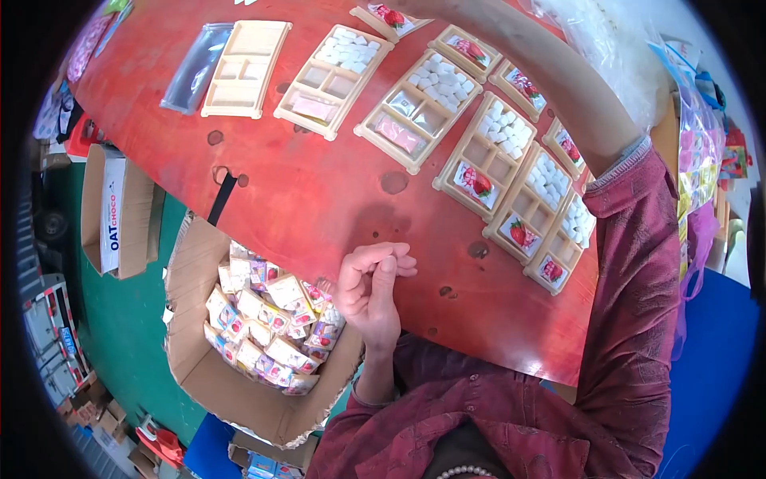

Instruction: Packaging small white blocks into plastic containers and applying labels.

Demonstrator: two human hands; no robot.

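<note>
The red table [303, 191] fills most of the view, with a cardboard box [187, 343] of wrapped packs [267, 319] beside its near edge. The right forearm [550, 60] crosses over the far right of the table; its hand lies beyond the upper edge, so I cannot tell whether it grips anything. Under and around that arm stand the pale trays [258, 37], set out across the table's far half, each divided into compartments. They look light and stiff, likely smooth; the raised outer rim gives the best hold, at both long sides and kept level, since the contents appear loose. The leftmost, with no white pieces in it, should weigh least. Just beside it lies a dark, shiny sleeve [197, 68], probably slippery and limp, best pinched at an edge. The left hand [375, 287] hovers near the table's near edge, fingers curled in and thumb against them, with nothing visible in it. Smaller still, the pink packets [399, 133] and silver packets [404, 102] seem soft, the strawberry cards [474, 185] flat and thin, easiest lifted by a corner. The white pieces [443, 81], heaped in the larger compartments, look light and ready to roll out if tipped.
</note>
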